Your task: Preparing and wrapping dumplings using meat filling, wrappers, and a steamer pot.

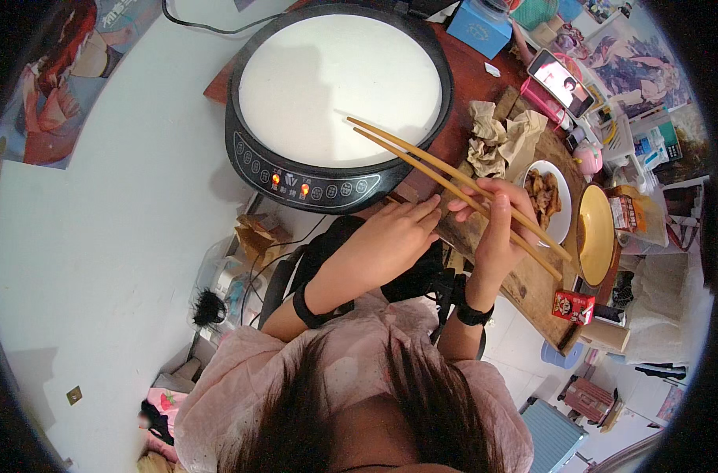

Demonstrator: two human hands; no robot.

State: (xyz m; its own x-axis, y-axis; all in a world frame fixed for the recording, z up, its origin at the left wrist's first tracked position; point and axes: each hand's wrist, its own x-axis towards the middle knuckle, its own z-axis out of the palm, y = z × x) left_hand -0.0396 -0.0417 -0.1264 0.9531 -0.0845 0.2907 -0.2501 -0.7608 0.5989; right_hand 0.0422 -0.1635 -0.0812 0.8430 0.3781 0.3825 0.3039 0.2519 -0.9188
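My right hand (503,216) grips a pair of long wooden chopsticks (441,171). Their tips point up and left, over the round white top of an electric baking pan (341,88). Two orange lights glow on the pan's black control panel (311,183). My left hand (388,233) rests palm down by the near edge of the wooden board, holding nothing visible, its fingers loosely extended. Right beside my right hand is a white bowl (564,198) with pieces of browned food (542,198), partly hidden by the hand. The underside of my left hand is hidden.
Crumpled brown paper (501,136) lies on the wooden board (530,284). A yellow bowl (595,236) and a small red box (573,306) sit at the right. Behind them, a phone (561,83) leans with its screen lit. A black cable (217,26) runs behind the pan.
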